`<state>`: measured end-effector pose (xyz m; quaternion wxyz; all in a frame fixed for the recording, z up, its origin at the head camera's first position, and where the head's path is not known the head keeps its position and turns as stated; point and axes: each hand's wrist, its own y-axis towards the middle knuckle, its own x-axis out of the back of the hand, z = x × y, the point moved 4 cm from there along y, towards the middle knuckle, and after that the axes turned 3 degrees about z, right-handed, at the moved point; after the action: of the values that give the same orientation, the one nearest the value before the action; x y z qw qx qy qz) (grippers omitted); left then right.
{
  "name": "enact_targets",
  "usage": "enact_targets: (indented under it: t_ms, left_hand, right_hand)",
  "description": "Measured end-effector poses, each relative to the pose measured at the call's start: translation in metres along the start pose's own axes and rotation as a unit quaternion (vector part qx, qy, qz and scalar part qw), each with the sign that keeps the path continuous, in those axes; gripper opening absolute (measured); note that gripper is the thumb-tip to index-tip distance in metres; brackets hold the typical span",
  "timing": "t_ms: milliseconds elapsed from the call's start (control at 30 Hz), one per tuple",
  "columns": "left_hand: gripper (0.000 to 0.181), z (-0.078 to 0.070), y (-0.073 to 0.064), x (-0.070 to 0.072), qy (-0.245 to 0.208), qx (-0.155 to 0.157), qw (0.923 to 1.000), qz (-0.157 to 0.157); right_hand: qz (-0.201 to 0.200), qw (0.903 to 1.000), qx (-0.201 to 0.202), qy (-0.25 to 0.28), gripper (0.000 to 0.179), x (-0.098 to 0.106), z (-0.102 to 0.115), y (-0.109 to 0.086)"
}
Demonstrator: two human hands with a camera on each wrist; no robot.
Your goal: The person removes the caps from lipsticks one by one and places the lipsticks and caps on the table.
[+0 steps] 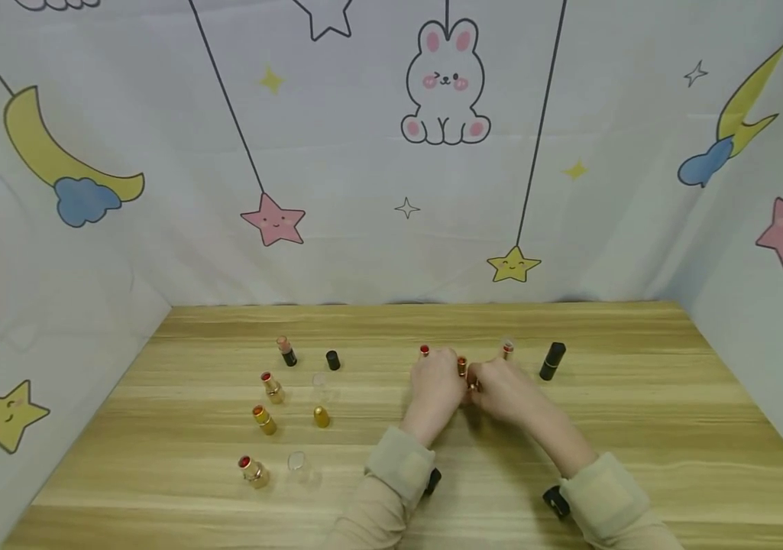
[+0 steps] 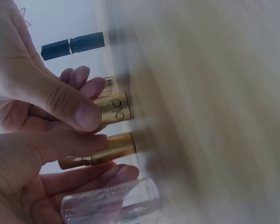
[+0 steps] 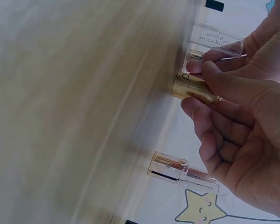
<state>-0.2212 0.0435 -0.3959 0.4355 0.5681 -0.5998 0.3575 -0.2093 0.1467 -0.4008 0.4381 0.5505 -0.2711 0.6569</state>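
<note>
My left hand [image 1: 435, 386] pinches an upright gold lipstick tube [image 2: 116, 148] between thumb and fingers; its red tip shows beside the knuckles in the head view. Close on its right, my right hand [image 1: 509, 391] grips a gold lipstick cap [image 3: 192, 88] with a tapered end, low over the wooden table. In the right wrist view, a lipstick with a clear cap [image 3: 219, 41] stands behind the left fingers. Another clear-capped lipstick [image 3: 182, 171] stands behind the right hand. Part of each held piece is hidden by fingers.
A black capped lipstick [image 1: 552, 360] stands to the right. At left are several uncapped lipsticks [image 1: 263, 420], a small black cap [image 1: 333, 360], a gold cap [image 1: 321, 416] and clear caps [image 1: 297, 463]. A patterned cloth [image 1: 363, 153] encloses the wooden table [image 1: 157, 489].
</note>
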Motion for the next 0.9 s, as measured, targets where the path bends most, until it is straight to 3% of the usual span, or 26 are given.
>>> enact_targets:
  t_ms: [300,467,700,900]
  left_hand:
    - [0.009,-0.005,-0.006,0.009,-0.023,-0.012,0.9996,-0.009]
    - [0.012,-0.007,-0.010,0.015,-0.039,-0.017,0.9990,-0.012]
    - [0.029,-0.009,-0.010,0.018,-0.054,-0.033,0.9978,-0.018]
    - [0.043,-0.013,-0.009,0.020,-0.082,-0.070,0.9940,-0.015]
  right_hand:
    - [-0.007,0.9998,-0.013,0.010,0.017,0.010,0.002,-0.005]
    - [-0.022,0.9994,-0.007,-0.025,0.027,0.022,0.007,-0.012]
    - [-0.066,0.9968,0.001,-0.046,0.026,0.044,0.011,-0.023]
    - [-0.155,0.9868,0.035,-0.031,0.021,0.064,0.000,-0.024]
